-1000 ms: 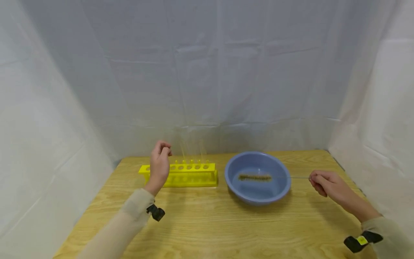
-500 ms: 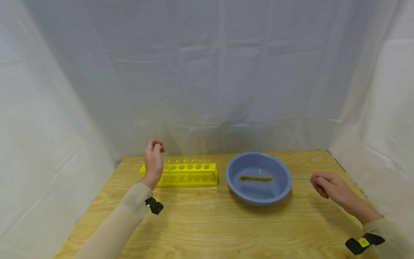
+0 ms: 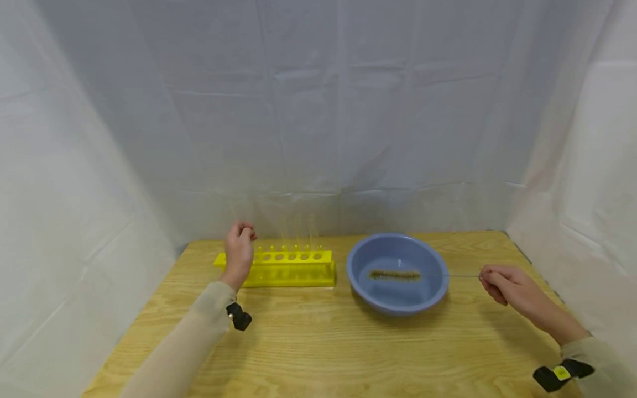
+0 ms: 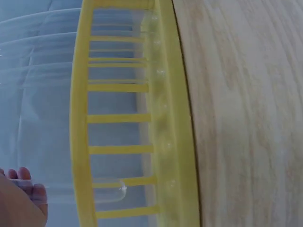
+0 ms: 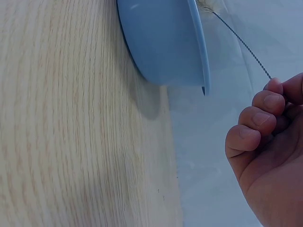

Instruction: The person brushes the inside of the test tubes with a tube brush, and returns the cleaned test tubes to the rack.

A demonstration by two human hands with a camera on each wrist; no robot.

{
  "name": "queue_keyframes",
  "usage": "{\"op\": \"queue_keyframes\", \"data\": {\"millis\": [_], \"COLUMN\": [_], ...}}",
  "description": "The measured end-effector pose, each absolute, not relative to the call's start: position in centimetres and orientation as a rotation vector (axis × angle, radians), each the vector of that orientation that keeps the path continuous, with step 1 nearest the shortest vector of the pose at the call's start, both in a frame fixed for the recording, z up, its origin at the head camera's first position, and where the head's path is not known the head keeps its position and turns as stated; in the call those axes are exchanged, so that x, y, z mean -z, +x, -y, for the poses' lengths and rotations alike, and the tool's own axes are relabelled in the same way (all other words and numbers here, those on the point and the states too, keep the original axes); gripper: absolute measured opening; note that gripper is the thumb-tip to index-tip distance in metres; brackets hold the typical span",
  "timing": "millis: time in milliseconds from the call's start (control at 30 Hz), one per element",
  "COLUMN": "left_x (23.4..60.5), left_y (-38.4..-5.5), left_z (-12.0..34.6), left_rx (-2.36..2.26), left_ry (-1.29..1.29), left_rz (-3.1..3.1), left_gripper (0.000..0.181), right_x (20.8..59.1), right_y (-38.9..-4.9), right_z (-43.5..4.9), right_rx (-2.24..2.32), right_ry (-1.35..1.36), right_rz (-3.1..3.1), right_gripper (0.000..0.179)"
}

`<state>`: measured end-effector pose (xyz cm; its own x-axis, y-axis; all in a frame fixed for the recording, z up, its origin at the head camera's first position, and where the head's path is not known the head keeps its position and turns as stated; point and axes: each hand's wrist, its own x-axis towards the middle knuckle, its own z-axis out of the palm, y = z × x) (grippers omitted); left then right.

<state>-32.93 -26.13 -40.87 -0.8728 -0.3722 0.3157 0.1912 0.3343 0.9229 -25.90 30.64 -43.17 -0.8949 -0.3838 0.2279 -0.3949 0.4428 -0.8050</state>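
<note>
My left hand (image 3: 239, 251) grips a clear glass test tube (image 4: 110, 191) at the left end of a yellow test tube rack (image 3: 286, 264). In the left wrist view the tube's rounded bottom has passed through the rack's top plate and sits short of the base. Other clear test tubes (image 3: 298, 232) stand in the right part of the rack. Between thumb and fingertips, my right hand (image 3: 512, 290) pinches the twisted wire handle (image 5: 244, 46) of a test tube brush. Its brown bristles (image 3: 395, 275) lie level over the blue basin (image 3: 360, 262).
A wooden table (image 3: 318, 348) carries the rack and the basin side by side. White sheeting (image 3: 308, 127) walls off the back and both sides. Black wrist cameras (image 3: 240, 317) are strapped at the sleeves.
The left hand has shifted left along the rack, then dropped slightly toward it with the test tube. The right hand and brush have stayed nearly still.
</note>
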Motion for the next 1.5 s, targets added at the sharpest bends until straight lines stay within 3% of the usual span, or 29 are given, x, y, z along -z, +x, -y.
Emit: {"op": "queue_keyframes", "data": {"millis": [233, 567, 1500], "left_x": [42.3, 42.5, 43.8], "left_y": [-32.5, -31.9, -31.6], "left_z": [27.1, 26.5, 27.0], "left_rx": [1.492, 1.407, 1.283], "left_ry": [0.255, 0.199, 0.177], "left_rz": [2.286, 2.365, 2.342], "left_gripper": [0.029, 0.028, 0.017], "right_x": [43.2, 43.1, 43.9], "right_y": [-25.8, -25.7, -25.9], "right_z": [-30.6, -30.6, -30.0], "right_rx": [-1.493, -1.482, -1.467], "right_ry": [0.703, 0.631, 0.670], "right_rz": [2.671, 2.717, 2.692], "right_gripper": [0.041, 0.045, 0.039]}}
